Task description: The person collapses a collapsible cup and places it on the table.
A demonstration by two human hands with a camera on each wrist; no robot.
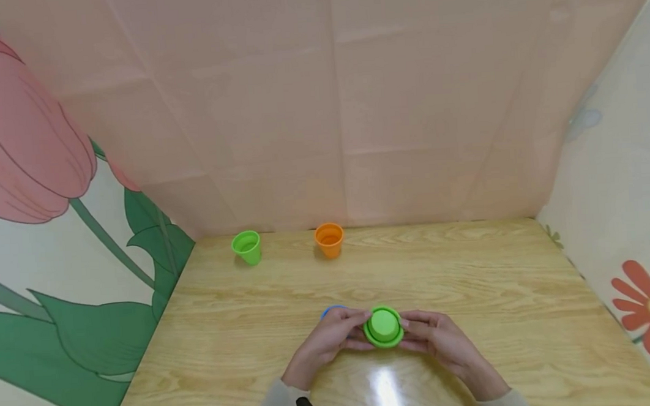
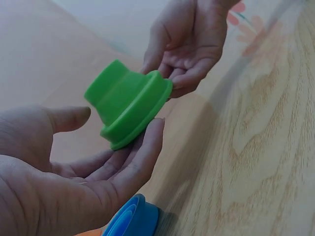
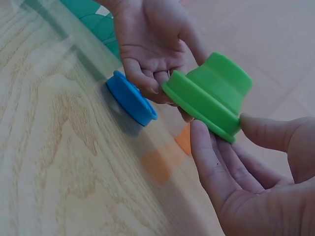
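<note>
Between my two hands is a partly folded green collapsible cup (image 1: 384, 325), its narrow base turned upward and its wide rim below. My left hand (image 1: 329, 337) holds it from the left, with the fingers under the rim. From the other side, my right hand (image 1: 445, 344) grips it, thumb against the side and fingers beneath the rim in the right wrist view. The cup is lifted above the table. A flattened blue collapsible cup (image 3: 130, 98) rests on the table beside my left hand; in the head view that hand hides most of it.
Toward the back of the wooden table (image 1: 500, 279) stand an unfolded green cup (image 1: 247, 248) at the left and an orange cup (image 1: 329, 240) right of it. A pink sheet (image 1: 342, 104) rises behind the table, with flower-patterned panels on both sides.
</note>
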